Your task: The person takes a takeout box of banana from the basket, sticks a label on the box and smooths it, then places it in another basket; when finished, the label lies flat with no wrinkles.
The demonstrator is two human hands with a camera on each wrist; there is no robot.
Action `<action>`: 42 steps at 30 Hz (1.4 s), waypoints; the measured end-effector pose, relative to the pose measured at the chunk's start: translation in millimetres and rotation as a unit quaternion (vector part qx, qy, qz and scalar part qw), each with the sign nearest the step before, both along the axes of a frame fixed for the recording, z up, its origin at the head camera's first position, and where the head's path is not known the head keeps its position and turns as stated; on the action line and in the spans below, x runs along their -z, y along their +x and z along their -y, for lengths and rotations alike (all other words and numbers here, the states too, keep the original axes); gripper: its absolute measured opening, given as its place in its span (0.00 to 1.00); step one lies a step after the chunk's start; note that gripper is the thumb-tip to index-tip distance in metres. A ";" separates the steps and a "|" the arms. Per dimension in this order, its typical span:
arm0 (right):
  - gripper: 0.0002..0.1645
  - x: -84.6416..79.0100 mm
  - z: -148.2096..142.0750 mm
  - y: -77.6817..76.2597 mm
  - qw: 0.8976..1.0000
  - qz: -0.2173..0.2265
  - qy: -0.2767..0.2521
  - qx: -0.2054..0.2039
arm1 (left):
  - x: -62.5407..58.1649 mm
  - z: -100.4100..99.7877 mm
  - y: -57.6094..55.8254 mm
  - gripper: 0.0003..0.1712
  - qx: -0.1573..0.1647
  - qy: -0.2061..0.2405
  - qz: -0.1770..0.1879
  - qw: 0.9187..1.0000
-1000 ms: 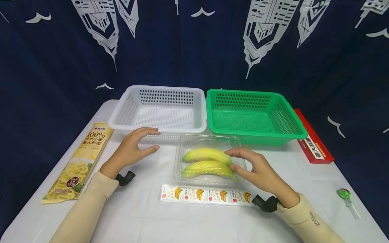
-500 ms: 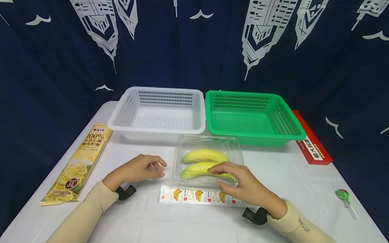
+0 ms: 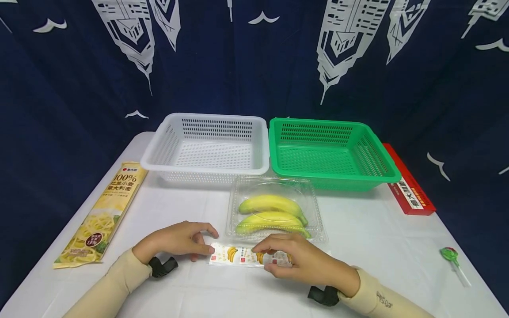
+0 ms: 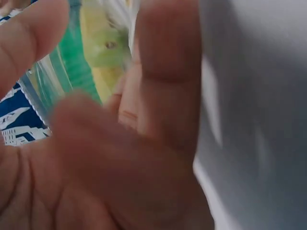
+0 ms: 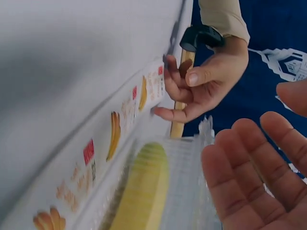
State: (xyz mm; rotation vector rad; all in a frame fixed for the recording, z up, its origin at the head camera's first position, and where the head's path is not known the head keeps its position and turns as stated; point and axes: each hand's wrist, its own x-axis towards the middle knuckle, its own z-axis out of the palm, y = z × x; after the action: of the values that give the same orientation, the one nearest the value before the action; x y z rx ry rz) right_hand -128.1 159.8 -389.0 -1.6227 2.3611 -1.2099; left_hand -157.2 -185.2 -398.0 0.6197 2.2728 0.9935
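Observation:
A flat white strip of labels (image 3: 243,255) printed with bananas lies on the table in the head view. My left hand (image 3: 179,240) is at its left end, thumb tip right by the corner and fingers loosely bent with nothing between them. Over the strip's right part hovers my right hand (image 3: 298,260), hiding some of the labels. Its fingers are relaxed and apart from the thumb; in the right wrist view the fingers (image 5: 249,163) look straight and hold nothing. Just behind the strip sits a clear plastic box (image 3: 286,184) with two yellow-green bananas (image 3: 270,203) inside.
A white basket (image 3: 204,168) and a green basket (image 3: 338,176) stand side by side at the back. On the left lies a yellow pasta packet (image 3: 99,216). A red box (image 3: 409,183) and a green lollipop (image 3: 450,254) are on the right.
My left hand has come down from near the white basket to the strip's left end. My right hand has moved left and nearer, from the banana box to over the strip.

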 end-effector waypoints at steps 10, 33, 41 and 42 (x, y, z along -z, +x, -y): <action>0.20 14.4 25.2 2.1 0.992 0.057 0.111 -0.005 | -0.9 -5.2 8.9 0.16 -0.032 -0.007 0.038 0.999; 0.19 23.3 70.1 -5.4 0.986 0.055 0.154 0.020 | 5.7 -9.7 3.1 0.09 0.031 0.056 0.115 0.991; 0.15 23.9 74.1 -5.0 0.987 0.072 0.144 0.029 | 8.6 -9.7 -0.4 0.06 0.071 0.109 0.160 0.978; 0.14 24.2 74.6 -5.1 0.987 0.075 0.140 0.029 | 9.0 -9.9 -0.8 0.06 0.076 0.118 0.164 0.976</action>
State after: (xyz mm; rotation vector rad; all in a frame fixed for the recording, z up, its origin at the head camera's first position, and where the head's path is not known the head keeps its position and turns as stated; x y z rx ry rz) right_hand -133.1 85.2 -413.3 -1.3369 2.3696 -0.9207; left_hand -158.0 -175.3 -407.0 0.6626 1.8089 1.2005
